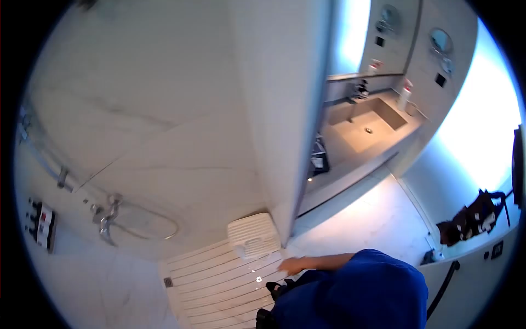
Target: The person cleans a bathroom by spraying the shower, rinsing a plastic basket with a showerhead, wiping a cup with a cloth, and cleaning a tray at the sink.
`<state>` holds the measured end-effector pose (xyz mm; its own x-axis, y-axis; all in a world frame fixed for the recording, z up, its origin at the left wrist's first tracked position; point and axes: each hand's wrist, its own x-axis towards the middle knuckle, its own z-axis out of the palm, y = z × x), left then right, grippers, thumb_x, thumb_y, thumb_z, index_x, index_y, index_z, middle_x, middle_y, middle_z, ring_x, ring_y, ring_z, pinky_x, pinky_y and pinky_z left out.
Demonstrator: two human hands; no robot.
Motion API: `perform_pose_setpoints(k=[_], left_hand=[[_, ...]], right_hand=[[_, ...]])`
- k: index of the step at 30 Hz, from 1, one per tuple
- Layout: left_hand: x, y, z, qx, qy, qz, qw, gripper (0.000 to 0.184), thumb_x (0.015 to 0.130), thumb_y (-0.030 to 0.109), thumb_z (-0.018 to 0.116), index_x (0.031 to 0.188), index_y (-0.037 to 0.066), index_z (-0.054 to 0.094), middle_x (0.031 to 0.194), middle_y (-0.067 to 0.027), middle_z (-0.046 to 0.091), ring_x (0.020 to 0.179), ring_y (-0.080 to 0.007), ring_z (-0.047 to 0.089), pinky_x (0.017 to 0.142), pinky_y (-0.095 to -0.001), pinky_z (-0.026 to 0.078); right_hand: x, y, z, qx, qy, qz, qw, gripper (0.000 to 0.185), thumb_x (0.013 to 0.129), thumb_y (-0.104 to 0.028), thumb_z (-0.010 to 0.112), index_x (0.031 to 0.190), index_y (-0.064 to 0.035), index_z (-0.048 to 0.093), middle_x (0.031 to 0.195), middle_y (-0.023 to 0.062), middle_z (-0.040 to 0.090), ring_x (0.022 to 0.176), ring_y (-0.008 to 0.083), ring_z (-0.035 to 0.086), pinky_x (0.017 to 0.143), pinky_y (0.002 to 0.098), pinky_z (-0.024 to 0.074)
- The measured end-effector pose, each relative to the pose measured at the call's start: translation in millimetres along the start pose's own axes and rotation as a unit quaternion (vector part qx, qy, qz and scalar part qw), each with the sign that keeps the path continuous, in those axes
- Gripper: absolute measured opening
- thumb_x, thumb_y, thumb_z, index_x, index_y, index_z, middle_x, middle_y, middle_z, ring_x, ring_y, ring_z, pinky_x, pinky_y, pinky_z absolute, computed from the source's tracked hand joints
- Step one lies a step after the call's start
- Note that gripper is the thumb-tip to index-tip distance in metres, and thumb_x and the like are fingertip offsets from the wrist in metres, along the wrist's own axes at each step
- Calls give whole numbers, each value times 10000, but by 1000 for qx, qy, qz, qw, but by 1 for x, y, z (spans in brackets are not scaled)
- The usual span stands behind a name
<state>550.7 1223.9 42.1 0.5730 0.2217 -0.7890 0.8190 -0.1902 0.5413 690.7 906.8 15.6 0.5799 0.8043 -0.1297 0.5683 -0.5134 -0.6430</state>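
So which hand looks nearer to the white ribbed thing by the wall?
Right, going by what shows: the right hand is below and to the right of the white ribbed thing in the picture, apart from it. The left hand is out of view.

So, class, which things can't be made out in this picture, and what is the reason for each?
All in the head view:
- Visible hand: too small and blurred to tell its grip.
- Other hand: not in view, perhaps behind the blue clothing.
- Dark item on the counter: partly hidden by the wall.
- Pump bottle: too small to read any label.
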Motion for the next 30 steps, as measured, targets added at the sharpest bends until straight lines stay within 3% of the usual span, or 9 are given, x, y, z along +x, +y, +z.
perform_pose_setpoints(k=[1,5,12,15,19,23,24,27,30], left_hand=[[-2,-1,13,19,-6,-4,1000,227,793,238,566,814,14,535,786,-90,547,730,-187,519,592,-301,400],[-18,1,74,91,-19,-14,996,228,799,240,549,745,19,561,711,-77,565,660,-171,537,533,-290,409],[3,36,219,181,-88,128,971,300,810,243,518,623,26,606,580,-55,596,537,-144,567,428,-271,425],[-44,166,324,160,-214,216,939,239,808,142,596,1036,74,573,849,-56,609,667,-148,590,493,-240,464],[-126,280,452,194,-364,251,876,264,827,152,602,1073,60,575,842,-52,616,753,-116,600,618,-266,496],[-164,317,556,298,-454,390,744,283,789,148,660,1041,30,611,879,-66,641,734,-123,602,667,-236,487],[-166,317,582,302,-484,388,724,241,778,158,670,977,27,632,844,-66,648,713,-123,603,657,-241,486],[-175,329,658,363,-549,399,639,187,734,206,700,775,26,671,720,-66,651,660,-139,610,637,-265,483],[-197,349,713,378,-555,435,599,262,668,280,735,666,31,651,667,-78,630,634,-187,609,626,-294,482]], right_hand=[[-68,-30,-86,3,-145,224,964,375,723,-213,641,1047,-37,572,1044,172,601,983,328,567,820,441,452],[-282,38,-113,-34,17,489,871,284,692,-237,636,912,-60,598,940,139,626,914,327,596,758,442,489],[-474,36,-108,64,424,652,625,231,557,-238,756,602,-83,590,605,110,603,634,308,611,588,401,498],[-507,42,-38,10,463,676,573,169,545,-189,726,547,-91,588,543,94,586,571,287,601,560,405,493],[-519,-11,-28,120,206,765,598,657,572,-238,740,1200,-174,557,1126,170,587,1103,331,521,968,352,395],[-555,29,42,399,225,673,581,824,601,-299,762,1317,-68,427,1316,224,435,1255,302,395,1051,415,302],[-559,30,37,335,216,701,592,587,647,-287,744,1113,32,582,1093,231,597,1058,287,578,919,396,450],[-585,12,-37,487,368,728,312,356,687,-273,720,894,13,672,790,156,676,703,237,674,686,319,541],[-623,44,-11,399,356,789,301,224,703,-277,712,694,-58,663,630,80,655,520,191,635,561,318,529]])
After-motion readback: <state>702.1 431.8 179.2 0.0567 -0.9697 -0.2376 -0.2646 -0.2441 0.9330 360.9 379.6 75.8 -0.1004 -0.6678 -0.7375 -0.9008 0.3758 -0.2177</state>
